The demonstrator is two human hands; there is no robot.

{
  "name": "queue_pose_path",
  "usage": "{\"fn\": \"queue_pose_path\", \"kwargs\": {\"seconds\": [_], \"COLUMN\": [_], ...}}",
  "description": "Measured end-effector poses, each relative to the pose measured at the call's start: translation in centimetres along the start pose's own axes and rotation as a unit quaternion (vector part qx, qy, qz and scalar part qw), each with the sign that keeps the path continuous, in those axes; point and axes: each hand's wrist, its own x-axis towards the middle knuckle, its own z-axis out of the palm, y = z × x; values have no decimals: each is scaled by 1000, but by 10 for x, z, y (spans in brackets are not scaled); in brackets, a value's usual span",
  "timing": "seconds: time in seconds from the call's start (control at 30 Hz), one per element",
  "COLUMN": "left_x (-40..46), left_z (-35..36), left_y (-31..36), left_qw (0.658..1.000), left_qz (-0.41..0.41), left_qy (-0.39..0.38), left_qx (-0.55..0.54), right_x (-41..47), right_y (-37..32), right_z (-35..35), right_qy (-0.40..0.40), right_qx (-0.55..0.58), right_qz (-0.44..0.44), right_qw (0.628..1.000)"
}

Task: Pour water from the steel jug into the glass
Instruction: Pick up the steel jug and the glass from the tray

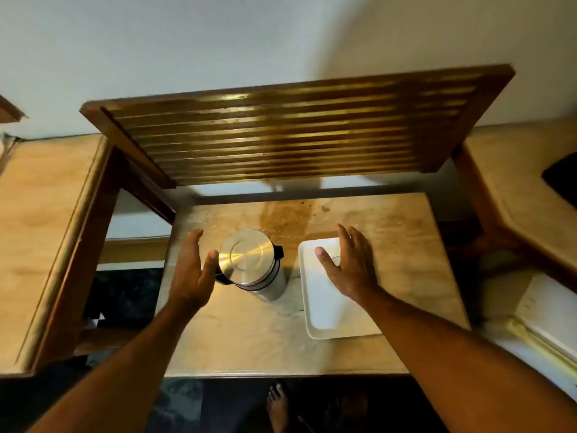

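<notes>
A steel jug (249, 264) with a shiny lid and a black handle stands upright in the middle of the pale table (237, 335). My left hand (192, 270) hovers open just left of the jug, thumb close to its handle, holding nothing. On the right lies a white rectangular tray (324, 307). A clear glass (335, 260) stands at the tray's far end, mostly hidden behind my right hand (351, 267). That hand is open above the tray with fingers spread, beside the glass; I cannot tell if it touches it.
A slatted wooden shelf (290, 132) overhangs the back of the table. Wooden-framed side surfaces (46, 232) flank it left and right. A brown stain marks the tabletop behind the jug. A bare foot (278, 407) shows on the dark floor below the front edge.
</notes>
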Motion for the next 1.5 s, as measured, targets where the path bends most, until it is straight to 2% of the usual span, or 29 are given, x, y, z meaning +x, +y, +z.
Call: {"fn": "queue_pose_path", "kwargs": {"seconds": [0.13,0.23,0.33,0.43,0.67,1.0,1.17,1.33,1.5], "left_x": [-10,1,12,17,18,21,25,35,48], "left_z": [26,46,53,59,69,53,2,-75,-142], "left_y": [-6,-14,-24,-34,-45,-12,31,118,190], "left_qw": [979,928,877,874,851,815,819,839,837], "left_qz": [-128,-230,-306,-292,-269,-277,-275,-258,-259], "left_qy": [67,115,78,45,63,132,135,141,140], "left_qx": [-146,-270,-363,-386,-447,-491,-486,-458,-462], "right_x": [2,4,3,6,10,25,19,-3,-13], "right_y": [25,37,44,54,72,36,6,-58,-124], "right_z": [23,37,48,59,92,80,29,-64,-149], "right_qy": [-71,-89,-81,-48,31,1,12,50,97], "right_qx": [113,170,198,221,189,250,258,260,271], "right_qz": [123,128,120,145,155,108,67,-12,-78], "right_qw": [983,973,969,963,969,962,964,964,954]}}
